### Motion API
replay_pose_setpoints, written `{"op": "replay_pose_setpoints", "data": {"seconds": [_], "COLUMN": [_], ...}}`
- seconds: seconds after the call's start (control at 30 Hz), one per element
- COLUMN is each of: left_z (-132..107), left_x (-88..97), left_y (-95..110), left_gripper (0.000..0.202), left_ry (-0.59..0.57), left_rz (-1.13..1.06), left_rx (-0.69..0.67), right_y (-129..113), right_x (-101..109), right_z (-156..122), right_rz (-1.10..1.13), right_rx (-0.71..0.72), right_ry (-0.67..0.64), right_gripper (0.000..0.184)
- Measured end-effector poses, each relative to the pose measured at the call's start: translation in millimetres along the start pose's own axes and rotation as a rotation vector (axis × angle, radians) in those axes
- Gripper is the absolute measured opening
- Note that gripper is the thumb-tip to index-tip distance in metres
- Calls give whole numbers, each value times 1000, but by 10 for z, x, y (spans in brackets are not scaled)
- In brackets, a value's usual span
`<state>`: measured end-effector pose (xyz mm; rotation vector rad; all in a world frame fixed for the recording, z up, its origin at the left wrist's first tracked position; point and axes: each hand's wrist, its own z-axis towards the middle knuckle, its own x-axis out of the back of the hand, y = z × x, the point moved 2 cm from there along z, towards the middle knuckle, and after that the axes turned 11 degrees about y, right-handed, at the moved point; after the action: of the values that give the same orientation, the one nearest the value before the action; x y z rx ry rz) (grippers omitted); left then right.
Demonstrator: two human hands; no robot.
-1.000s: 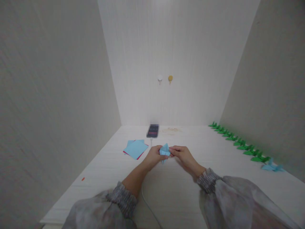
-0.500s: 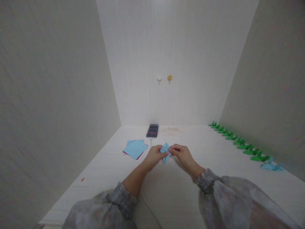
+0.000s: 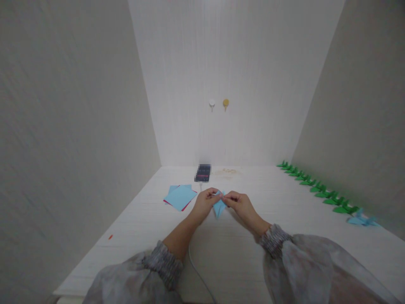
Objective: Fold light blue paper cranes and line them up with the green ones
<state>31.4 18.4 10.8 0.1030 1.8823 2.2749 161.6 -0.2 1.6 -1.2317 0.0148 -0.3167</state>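
Observation:
A small folded piece of light blue origami paper (image 3: 218,208) is held above the middle of the table, its pointed end toward me. My left hand (image 3: 205,202) pinches it from the left, thumb across its upper part. From the right, my right hand (image 3: 238,202) grips its upper edge between thumb and fingertips. The fingertips of both hands nearly meet and hide the top of the fold. Left of my hands lies a stack of square paper sheets (image 3: 180,197), light blue on top with red edges peeking out beneath.
Along the right wall runs a row of green folded paper figures (image 3: 322,192), with a light blue one (image 3: 361,218) at its near end. A phone (image 3: 203,173) with a cable (image 3: 200,274) stands at the back. A small red scrap (image 3: 110,237) lies at left. Two hooks (image 3: 225,102) are on the back wall.
My left thumb and fingers have moved up to the top of the folded paper, close to my right fingertips. The paper's lower point has shifted slightly left.

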Motion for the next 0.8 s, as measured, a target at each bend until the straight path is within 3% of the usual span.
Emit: {"op": "replay_pose_setpoints", "data": {"seconds": [0.8], "left_z": [13], "left_x": [43], "left_y": [-4], "left_gripper": [32], "left_ry": [95], "left_rz": [-32], "left_rx": [129], "right_y": [0], "right_x": [-20], "right_z": [-30], "right_rz": [2], "right_rx": [11], "right_ry": [-67], "right_gripper": [15]}}
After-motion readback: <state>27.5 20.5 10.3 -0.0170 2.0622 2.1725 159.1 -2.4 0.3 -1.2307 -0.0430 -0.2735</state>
